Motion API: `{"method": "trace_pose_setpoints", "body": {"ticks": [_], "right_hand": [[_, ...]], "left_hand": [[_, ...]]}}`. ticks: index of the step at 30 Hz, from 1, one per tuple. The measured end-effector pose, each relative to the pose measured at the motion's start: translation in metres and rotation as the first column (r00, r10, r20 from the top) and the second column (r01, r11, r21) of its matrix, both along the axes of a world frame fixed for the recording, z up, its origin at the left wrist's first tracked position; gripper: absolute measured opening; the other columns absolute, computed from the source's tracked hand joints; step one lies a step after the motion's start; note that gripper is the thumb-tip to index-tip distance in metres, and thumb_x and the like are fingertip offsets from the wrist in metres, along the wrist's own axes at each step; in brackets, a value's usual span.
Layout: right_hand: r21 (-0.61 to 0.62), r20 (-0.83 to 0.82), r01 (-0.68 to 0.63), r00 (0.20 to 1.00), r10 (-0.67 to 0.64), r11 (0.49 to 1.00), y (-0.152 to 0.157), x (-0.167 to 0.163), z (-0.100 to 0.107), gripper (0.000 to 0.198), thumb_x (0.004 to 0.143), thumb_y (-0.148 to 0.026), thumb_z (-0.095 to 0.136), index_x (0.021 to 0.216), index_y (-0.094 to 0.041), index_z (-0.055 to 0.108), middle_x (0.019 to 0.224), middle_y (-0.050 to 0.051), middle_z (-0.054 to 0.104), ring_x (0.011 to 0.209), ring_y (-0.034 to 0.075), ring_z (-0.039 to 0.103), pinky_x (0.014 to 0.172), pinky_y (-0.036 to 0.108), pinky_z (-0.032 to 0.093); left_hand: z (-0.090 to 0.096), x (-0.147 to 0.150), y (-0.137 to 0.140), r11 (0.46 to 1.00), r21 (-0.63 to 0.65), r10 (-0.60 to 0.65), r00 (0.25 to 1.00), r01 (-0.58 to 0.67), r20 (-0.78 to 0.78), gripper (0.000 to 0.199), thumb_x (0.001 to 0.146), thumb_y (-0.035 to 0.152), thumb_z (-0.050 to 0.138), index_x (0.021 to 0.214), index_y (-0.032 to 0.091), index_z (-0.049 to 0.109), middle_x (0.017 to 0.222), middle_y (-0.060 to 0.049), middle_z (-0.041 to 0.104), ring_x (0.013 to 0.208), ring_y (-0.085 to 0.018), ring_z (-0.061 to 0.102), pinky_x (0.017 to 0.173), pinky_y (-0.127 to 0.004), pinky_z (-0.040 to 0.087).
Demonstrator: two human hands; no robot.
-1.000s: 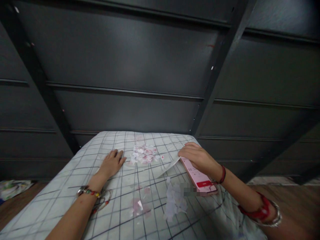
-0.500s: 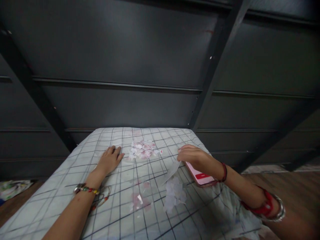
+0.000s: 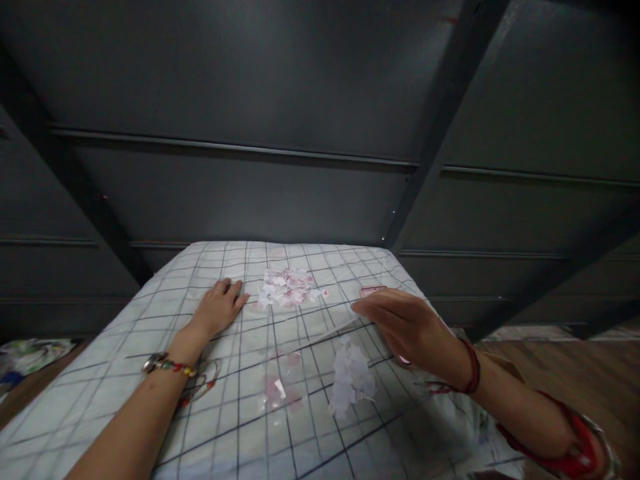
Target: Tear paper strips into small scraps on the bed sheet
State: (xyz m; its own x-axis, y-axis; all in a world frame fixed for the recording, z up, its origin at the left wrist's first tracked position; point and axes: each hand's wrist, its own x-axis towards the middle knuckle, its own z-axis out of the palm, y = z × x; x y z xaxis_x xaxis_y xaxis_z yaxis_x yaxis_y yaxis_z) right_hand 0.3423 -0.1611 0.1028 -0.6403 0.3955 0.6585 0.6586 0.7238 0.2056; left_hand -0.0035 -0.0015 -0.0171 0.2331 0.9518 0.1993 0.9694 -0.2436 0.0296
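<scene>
Since the right hand (image 3: pixel 410 327) covers most of the phone (image 3: pixel 373 291) at three o'clock on the sheet (image 3: pixel 340 263), I see little beyond its far edge. Fingertips bent together, that hand pinches a strip (image 3: pixel 327 335), nearly edge-on, its free end faint toward eight o'clock. At ten, the left hand (image 3: pixel 217 310) rests palm down, thumb apart.

The person's left hand (image 3: pixel 216 310) lies palm down, left of the frame's centre; the right hand (image 3: pixel 409 328) arches in a pinch, right of centre.
</scene>
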Motion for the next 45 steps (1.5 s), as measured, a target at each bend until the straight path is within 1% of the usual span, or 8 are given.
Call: {"method": "trace_pose_setpoints", "body": {"ticks": [4, 9, 13, 18, 21, 29, 38, 45], "right_hand": [[0.048, 0.143, -0.044, 0.989, 0.036, 0.998, -0.008, -0.019, 0.018, 0.029, 0.099, -0.009, 0.039, 0.090, -0.015, 0.065, 0.077, 0.004, 0.070, 0.069, 0.014, 0.061, 0.069, 0.029, 0.051], [-0.097, 0.173, -0.142, 0.972, 0.157, 0.985, -0.002, -0.012, 0.026, 0.029, 0.101, -0.014, 0.039, 0.086, -0.017, 0.064, 0.074, 0.002, 0.068, 0.070, 0.013, 0.060, 0.072, 0.029, 0.049], [-0.246, 0.077, -0.023, 0.996, 0.044, 0.969, 0.013, 0.004, 0.021, 0.029, 0.098, -0.012, 0.042, 0.081, -0.019, 0.064, 0.072, 0.000, 0.067, 0.069, 0.012, 0.060, 0.069, 0.026, 0.047], [0.052, 0.089, 0.080, 0.992, -0.084, 0.995, 0.052, 0.015, 0.003, 0.027, 0.091, -0.004, 0.045, 0.095, -0.015, 0.068, 0.085, 0.007, 0.072, 0.078, 0.019, 0.064, 0.075, 0.032, 0.047], [0.101, 0.121, 0.073, 0.989, -0.085, 0.992, 0.075, 0.012, -0.007, 0.030, 0.090, -0.001, 0.043, 0.097, -0.014, 0.069, 0.084, 0.007, 0.072, 0.079, 0.020, 0.064, 0.074, 0.032, 0.048], [0.114, 0.154, 0.169, 0.970, -0.185, 0.979, 0.104, 0.029, -0.016, 0.025, 0.089, -0.002, 0.050, 0.095, -0.015, 0.069, 0.087, 0.008, 0.073, 0.080, 0.019, 0.065, 0.076, 0.032, 0.048], [0.036, 0.257, 0.138, 0.956, -0.143, 0.990, 0.086, 0.042, -0.009, 0.024, 0.089, -0.002, 0.052, 0.097, -0.018, 0.069, 0.087, 0.005, 0.072, 0.081, 0.018, 0.063, 0.078, 0.030, 0.045], [0.054, 0.280, 0.323, 0.903, -0.324, 0.945, 0.087, 0.041, -0.006, 0.025, 0.086, 0.000, 0.053, 0.096, -0.016, 0.069, 0.088, 0.007, 0.073, 0.081, 0.019, 0.064, 0.075, 0.031, 0.044]], "left_hand": [[-0.002, 0.000, 0.001, 1.000, -0.003, -0.006, 1.000, 0.006, 0.009, 0.053, 0.094, 0.042, 0.033, 0.136, 0.016, 0.051, 0.141, -0.015, 0.055, 0.135, -0.030, 0.045, 0.109, -0.047, 0.038], [-0.004, -0.002, 0.002, 1.000, -0.020, -0.008, 1.000, 0.008, 0.006, 0.055, 0.096, 0.044, 0.031, 0.138, 0.014, 0.049, 0.143, -0.017, 0.052, 0.136, -0.030, 0.043, 0.111, -0.047, 0.036], [-0.004, -0.002, 0.001, 1.000, 0.003, -0.026, 0.999, 0.026, 0.033, 0.051, 0.096, 0.044, 0.034, 0.135, 0.018, 0.052, 0.140, -0.013, 0.055, 0.135, -0.028, 0.044, 0.110, -0.046, 0.037], [-0.002, -0.001, -0.001, 1.000, 0.000, -0.013, 0.999, 0.013, 0.041, 0.052, 0.095, 0.044, 0.033, 0.134, 0.016, 0.054, 0.138, -0.014, 0.056, 0.136, -0.029, 0.044, 0.110, -0.046, 0.037], [-0.001, -0.001, -0.001, 1.000, 0.014, -0.017, 0.999, 0.017, 0.032, 0.052, 0.095, 0.044, 0.033, 0.134, 0.017, 0.054, 0.138, -0.015, 0.057, 0.134, -0.030, 0.045, 0.109, -0.047, 0.038], [-0.005, -0.003, 0.002, 1.000, 0.023, 0.013, 1.000, -0.013, 0.003, 0.053, 0.093, 0.041, 0.033, 0.135, 0.015, 0.053, 0.140, -0.017, 0.055, 0.136, -0.030, 0.045, 0.110, -0.046, 0.038], [0.000, -0.002, 0.000, 0.999, 0.035, -0.011, 0.997, 0.008, 0.070, 0.048, 0.091, 0.042, 0.037, 0.127, 0.019, 0.058, 0.131, -0.013, 0.062, 0.130, -0.030, 0.049, 0.107, -0.047, 0.041], [0.002, -0.001, -0.002, 0.999, 0.040, -0.014, 0.999, 0.012, 0.049, 0.050, 0.091, 0.042, 0.034, 0.128, 0.018, 0.058, 0.133, -0.014, 0.061, 0.131, -0.030, 0.048, 0.107, -0.047, 0.041]]}}
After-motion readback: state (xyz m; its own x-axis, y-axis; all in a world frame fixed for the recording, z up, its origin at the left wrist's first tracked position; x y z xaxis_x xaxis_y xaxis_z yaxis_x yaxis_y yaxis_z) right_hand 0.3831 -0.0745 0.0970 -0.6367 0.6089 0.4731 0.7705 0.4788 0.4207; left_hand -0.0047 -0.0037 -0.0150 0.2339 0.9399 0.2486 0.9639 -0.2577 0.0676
